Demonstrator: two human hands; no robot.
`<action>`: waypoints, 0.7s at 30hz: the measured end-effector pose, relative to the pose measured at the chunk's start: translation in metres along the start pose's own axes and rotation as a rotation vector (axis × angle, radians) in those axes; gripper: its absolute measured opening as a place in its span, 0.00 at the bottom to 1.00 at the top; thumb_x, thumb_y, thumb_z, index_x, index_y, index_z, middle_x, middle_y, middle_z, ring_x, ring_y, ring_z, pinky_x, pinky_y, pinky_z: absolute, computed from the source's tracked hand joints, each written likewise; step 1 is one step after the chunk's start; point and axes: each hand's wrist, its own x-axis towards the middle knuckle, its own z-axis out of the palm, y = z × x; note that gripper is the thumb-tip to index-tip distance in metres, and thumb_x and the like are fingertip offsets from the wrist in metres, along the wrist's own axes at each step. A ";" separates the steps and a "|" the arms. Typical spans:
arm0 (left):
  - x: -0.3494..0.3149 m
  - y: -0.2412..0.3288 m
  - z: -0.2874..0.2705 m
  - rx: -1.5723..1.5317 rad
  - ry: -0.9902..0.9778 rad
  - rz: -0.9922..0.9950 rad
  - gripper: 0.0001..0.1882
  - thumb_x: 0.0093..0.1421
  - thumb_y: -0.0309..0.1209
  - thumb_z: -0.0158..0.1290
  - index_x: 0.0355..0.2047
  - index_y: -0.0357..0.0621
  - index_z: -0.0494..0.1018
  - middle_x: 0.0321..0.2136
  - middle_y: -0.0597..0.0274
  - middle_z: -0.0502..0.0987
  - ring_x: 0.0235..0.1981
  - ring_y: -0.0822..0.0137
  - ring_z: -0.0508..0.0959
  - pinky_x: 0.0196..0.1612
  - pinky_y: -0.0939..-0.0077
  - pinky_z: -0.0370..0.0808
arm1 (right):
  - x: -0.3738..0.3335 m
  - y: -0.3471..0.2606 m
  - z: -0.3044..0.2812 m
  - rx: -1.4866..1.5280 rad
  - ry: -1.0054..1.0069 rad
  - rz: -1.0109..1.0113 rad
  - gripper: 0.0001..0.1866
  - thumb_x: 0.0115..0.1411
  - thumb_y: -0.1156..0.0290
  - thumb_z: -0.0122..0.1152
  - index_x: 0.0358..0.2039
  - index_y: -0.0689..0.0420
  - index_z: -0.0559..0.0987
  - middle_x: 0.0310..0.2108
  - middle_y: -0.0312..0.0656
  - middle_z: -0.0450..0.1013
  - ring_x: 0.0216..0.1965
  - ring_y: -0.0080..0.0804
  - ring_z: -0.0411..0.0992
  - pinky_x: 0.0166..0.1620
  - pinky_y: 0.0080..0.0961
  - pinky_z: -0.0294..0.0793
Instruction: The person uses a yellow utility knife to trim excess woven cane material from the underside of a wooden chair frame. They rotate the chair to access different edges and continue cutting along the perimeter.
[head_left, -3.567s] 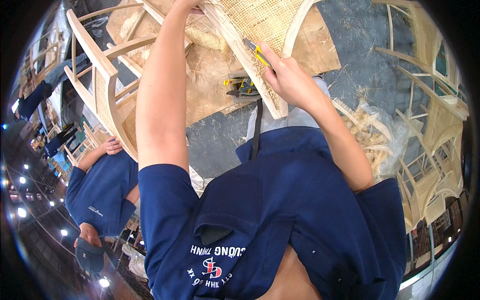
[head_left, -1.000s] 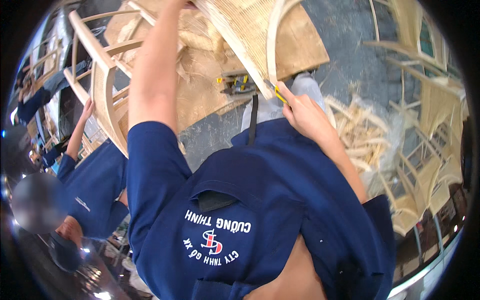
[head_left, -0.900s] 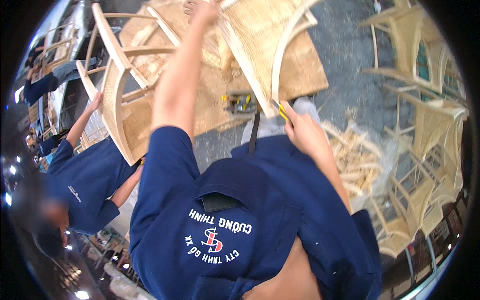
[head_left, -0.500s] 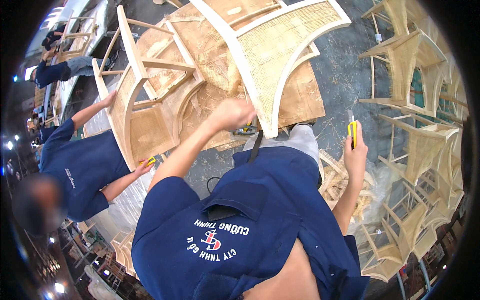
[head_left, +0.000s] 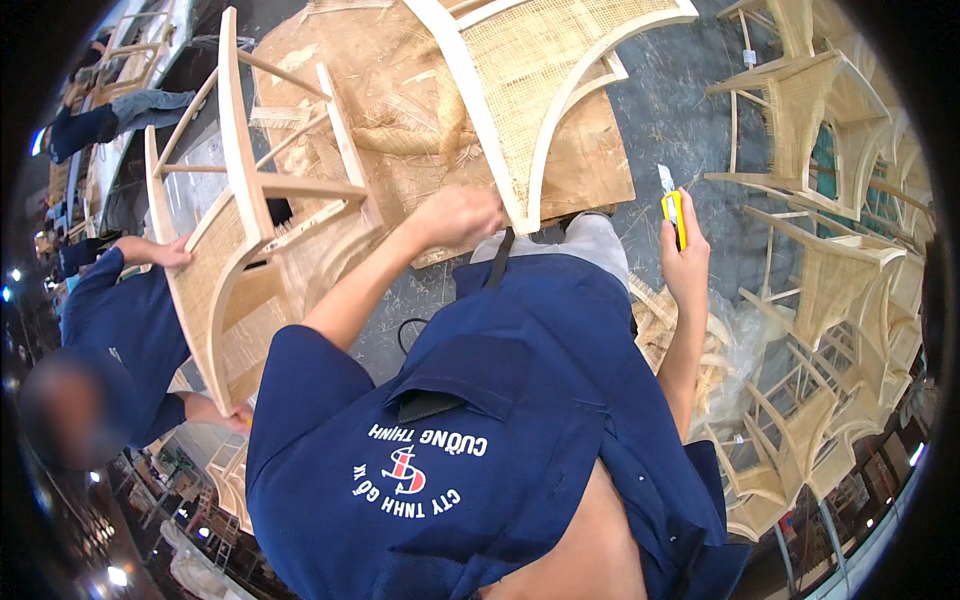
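Note:
In my right hand (head_left: 687, 262), raised to the right of my lap, is a yellow utility knife (head_left: 675, 218) with its blade pointing up and away. My left hand (head_left: 462, 215) is closed beside the lower tip of a chair part (head_left: 545, 85), a pale wooden frame with woven cane stretched inside it. The hand is slightly blurred, and what its fingers hold, if anything, is hidden. The narrow end of the frame comes down to just above my knees, over a wooden board (head_left: 590, 165).
At my left a co-worker (head_left: 120, 310) grips another wooden chair (head_left: 245, 200) with both hands. Cane offcuts (head_left: 410, 140) lie on the board, with more scraps (head_left: 655, 320) on the floor by my right leg. Several cane chairs (head_left: 800, 120) stand in a row along the right.
The co-worker's chair has shifted left, away from the board. My right hand has come slightly left with the knife. My left hand stays by the frame's tip.

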 end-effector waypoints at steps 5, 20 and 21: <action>0.017 0.037 -0.019 0.052 0.412 0.032 0.09 0.64 0.31 0.51 0.31 0.39 0.74 0.28 0.53 0.77 0.30 0.54 0.81 0.34 0.59 0.79 | -0.006 0.018 0.003 -0.027 -0.004 0.017 0.29 0.67 0.72 0.54 0.69 0.52 0.65 0.31 0.51 0.74 0.27 0.28 0.68 0.36 0.27 0.72; 0.018 0.060 -0.008 0.083 0.528 -0.170 0.09 0.61 0.26 0.54 0.41 0.36 0.75 0.43 0.51 0.78 0.49 0.51 0.78 0.53 0.57 0.75 | 0.020 0.023 -0.003 -0.070 -0.068 -0.062 0.29 0.67 0.72 0.55 0.68 0.49 0.66 0.33 0.49 0.77 0.28 0.26 0.69 0.38 0.26 0.74; 0.017 0.056 -0.004 0.132 0.468 -0.139 0.11 0.61 0.26 0.54 0.43 0.36 0.74 0.46 0.52 0.78 0.52 0.51 0.77 0.57 0.57 0.73 | 0.021 0.023 -0.003 -0.076 -0.093 -0.067 0.29 0.67 0.72 0.55 0.68 0.49 0.66 0.34 0.49 0.78 0.28 0.26 0.69 0.38 0.26 0.74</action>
